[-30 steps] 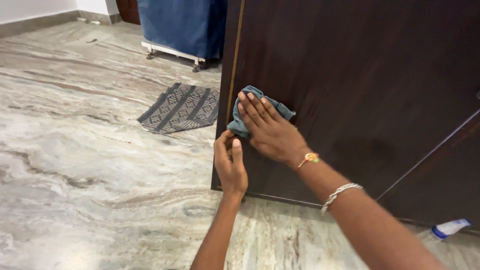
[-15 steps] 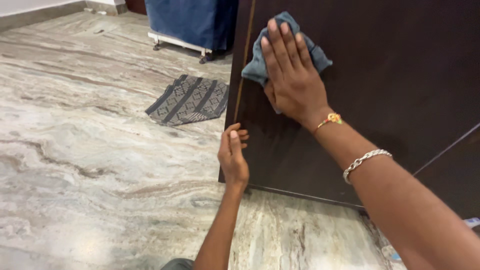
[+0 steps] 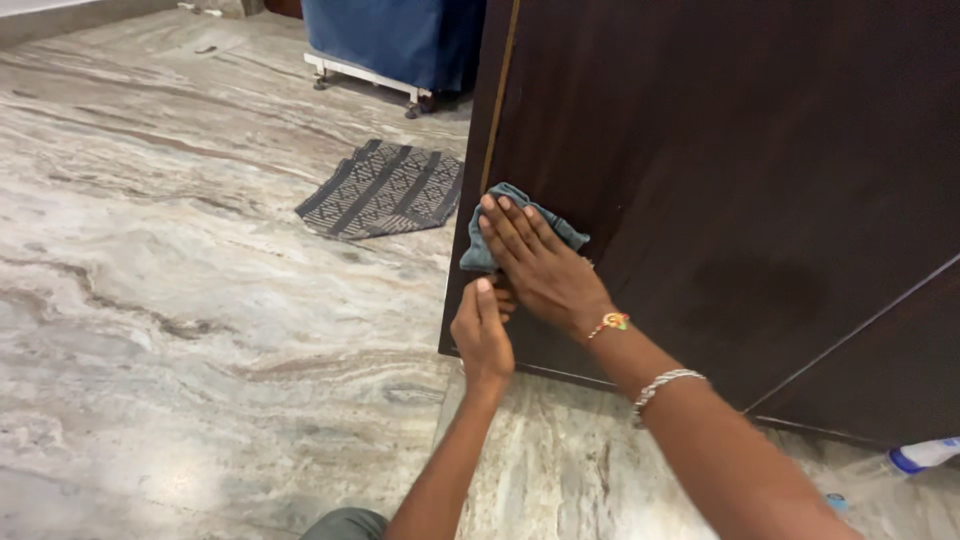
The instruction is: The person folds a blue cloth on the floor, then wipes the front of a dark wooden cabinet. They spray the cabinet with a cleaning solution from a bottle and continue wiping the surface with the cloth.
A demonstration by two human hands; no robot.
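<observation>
Your right hand [image 3: 540, 265] lies flat, fingers spread & together-ish, pressing a crumpled grey-blue cloth [image 3: 487, 245] against the dark brown wooden door [image 3: 720, 170]. Palm is down on the panel, the cloth bunched under the fingers w/ folds poking out above the fingertips and to the right of the knuckles. That spot is low on the door, right next to its left edge, where a thin light strip runs down the panel.

Your left hand [image 3: 482, 335] is curled round that same door edge just below the cloth, thumb up on the front face, fingers wrapped behind, so it's clamped on the door edge. Thumb tip nearly meets the right hand's heel; can't tell if they touch.

On the right arm you've got 2 bands: a coloured thread bracelet [image 3: 611, 322] at the wrist & a silver chain [image 3: 664, 384] further up the forearm.

Door bottom sits just above the marble floor [image 3: 180, 300], veined grey & brown. A grey patterned mat [image 3: 385, 190] lies on the floor left of the door, well apart from your hands. Behind it, top of view, a blue covered unit on small castors [image 3: 400, 40]. At far right, low, a white bottle w/ blue collar [image 3: 925, 455] lies on the floor by the door's bottom.
</observation>
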